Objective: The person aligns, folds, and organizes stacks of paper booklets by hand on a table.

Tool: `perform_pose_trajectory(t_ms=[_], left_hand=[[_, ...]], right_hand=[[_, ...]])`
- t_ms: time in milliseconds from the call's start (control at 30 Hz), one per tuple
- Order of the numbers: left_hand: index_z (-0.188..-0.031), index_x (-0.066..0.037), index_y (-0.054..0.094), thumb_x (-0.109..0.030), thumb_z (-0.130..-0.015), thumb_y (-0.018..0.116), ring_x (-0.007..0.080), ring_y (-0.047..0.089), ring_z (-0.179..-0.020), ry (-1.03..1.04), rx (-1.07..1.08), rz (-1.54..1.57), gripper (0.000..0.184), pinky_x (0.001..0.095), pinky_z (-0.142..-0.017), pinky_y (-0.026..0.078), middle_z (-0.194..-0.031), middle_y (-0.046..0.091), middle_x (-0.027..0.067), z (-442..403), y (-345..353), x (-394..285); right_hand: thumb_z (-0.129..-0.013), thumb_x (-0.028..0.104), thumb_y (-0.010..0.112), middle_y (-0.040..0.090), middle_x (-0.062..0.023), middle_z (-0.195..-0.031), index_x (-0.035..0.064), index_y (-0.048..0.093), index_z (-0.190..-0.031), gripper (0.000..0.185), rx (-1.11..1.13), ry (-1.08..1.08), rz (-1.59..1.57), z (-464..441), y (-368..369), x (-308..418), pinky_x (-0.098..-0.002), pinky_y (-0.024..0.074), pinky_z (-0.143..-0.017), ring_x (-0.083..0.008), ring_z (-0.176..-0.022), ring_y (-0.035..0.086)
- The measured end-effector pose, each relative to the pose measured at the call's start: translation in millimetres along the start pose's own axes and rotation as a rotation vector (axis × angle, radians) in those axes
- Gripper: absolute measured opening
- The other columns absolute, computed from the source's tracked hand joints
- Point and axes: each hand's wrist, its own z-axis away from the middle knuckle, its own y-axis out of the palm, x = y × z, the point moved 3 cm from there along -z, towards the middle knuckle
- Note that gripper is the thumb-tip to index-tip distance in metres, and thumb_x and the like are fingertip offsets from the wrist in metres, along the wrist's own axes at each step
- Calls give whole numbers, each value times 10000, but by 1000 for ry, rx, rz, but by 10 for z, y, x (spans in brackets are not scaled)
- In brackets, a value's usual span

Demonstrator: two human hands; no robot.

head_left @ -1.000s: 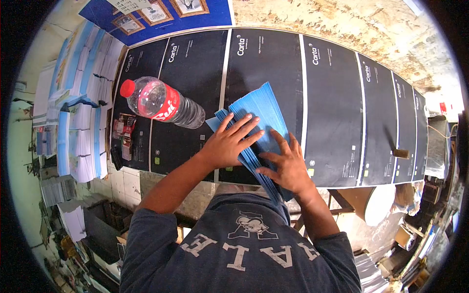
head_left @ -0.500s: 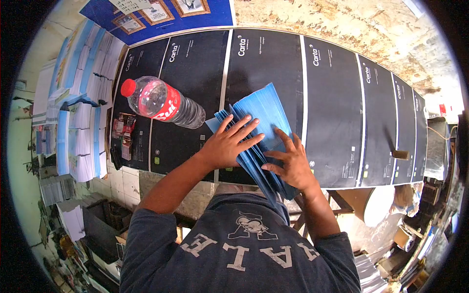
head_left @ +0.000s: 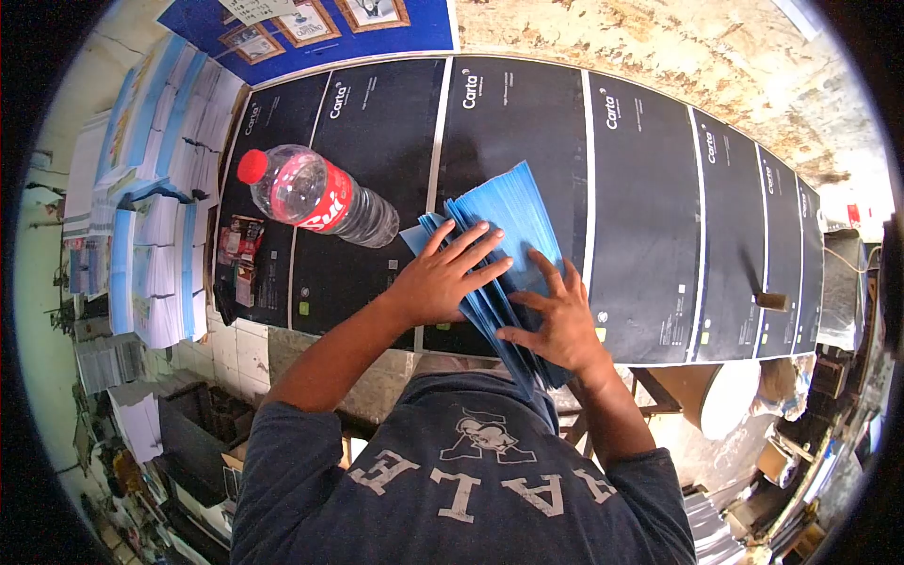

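A stack of blue sheets [head_left: 513,212] lies slanted on the black tabletop [head_left: 645,217], its upper sheets fanned out and its lower end reaching past the near edge. My left hand [head_left: 443,275] rests on the stack's left side with its fingers spread. On the right part of the same stack lies my right hand [head_left: 557,315], fingers apart and bent a little, fingertips touching the top sheets. A clear plastic bottle [head_left: 325,196] with a red cap and red label lies on its side, left of the stack.
Tall piles of paper [head_left: 155,207] stand off the table's left end. Small red packets [head_left: 243,247] lie near that end. A small brown block [head_left: 772,301] sits at the right. A black crate [head_left: 202,428] is below at the left.
The upper sheets have fanned further to the right than a second ago. My right hand has shifted slightly over them, while my left hand has stayed nearly in place.
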Motion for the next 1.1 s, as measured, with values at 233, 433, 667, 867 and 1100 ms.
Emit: perform_pose_trajectory(t_ms=[233, 433, 667, 867, 1100], left_hand=[[-1454, -213, 512, -527, -736, 740, 327, 318, -1478, -2, 13, -6, 816, 593, -1180, 195, -1597, 351, 134, -11, -7, -10], [-1473, -242, 488, -503, -669, 819, 301, 269, -1506, -17, 14, -10, 908, 592, -1190, 195, -1615, 322, 100, -5, 0, -3], [-1484, -223, 474, -527, -689, 794, 310, 261, -1506, -7, 55, -15, 910, 598, -1186, 185, -1620, 307, 116, 18, 11, 11], [-1485, -208, 474, -552, -728, 754, 321, 275, -1499, 47, 32, -47, 877, 604, -1181, 179, -1616, 313, 130, 4, -62, -10], [-1515, -190, 421, -519, -670, 814, 298, 233, -1519, 93, 58, -79, 988, 597, -1191, 173, -1634, 275, 119, -35, -104, -26]], right_hand=[[-634, 493, 880, 374, -120, -1547, 177, 767, -1064, 545, -26, -19, 69, 12, 37, 3, -613, 276, -1162, -510, -1409, 271], [-629, 498, 880, 366, -123, -1556, 180, 759, -1072, 558, -25, -13, 58, 18, 57, -21, -623, 271, -1159, -517, -1410, 269], [-674, 396, 875, 353, -121, -1567, 190, 753, -1088, 478, 14, 28, 38, 25, 7, 58, -609, 246, -1178, -523, -1427, 242], [-699, 202, 764, 317, -139, -1575, 206, 631, -1316, 631, 45, -49, 91, 46, 51, -44, -606, 291, -1150, -520, -1406, 272], [-629, 79, 764, 300, -253, -1550, 58, 324, -1488, 965, -140, 17, -43, 80, 95, 115, -519, 302, -1171, -466, -1411, 329]])
